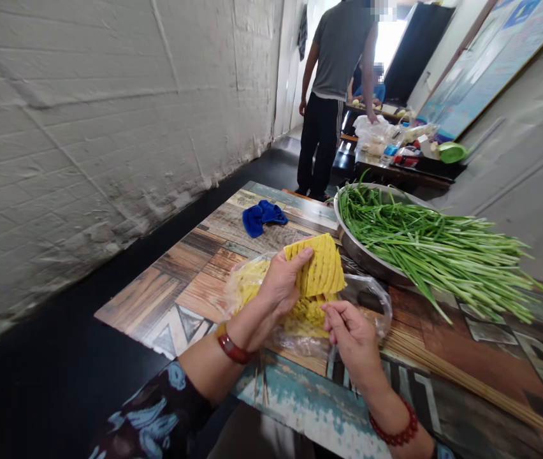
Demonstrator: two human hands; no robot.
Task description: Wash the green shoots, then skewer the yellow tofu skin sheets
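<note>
My left hand [283, 280] grips a flat yellow slab [322, 264] scored with slanting cuts, its thumb lying on top. Just below the slab's lower right edge is my right hand [350, 331], its thumb and forefinger pinched together; what sits between them is too small to make out. Beneath both hands a clear plastic bag [247, 274] lies on the table, with more yellow pieces [304, 319] in it. Thin wooden sticks [463, 370] lie to the right of my right hand, and a few more show near the table's front edge.
A metal bowl [390, 271] heaped with long green stalks [424, 242] stands at the right of the patterned wooden table [157, 280]. A blue cloth [262, 217] lies at its far side. Beyond, a person in grey [341, 57] stands by another table with bags and a green container [452, 152].
</note>
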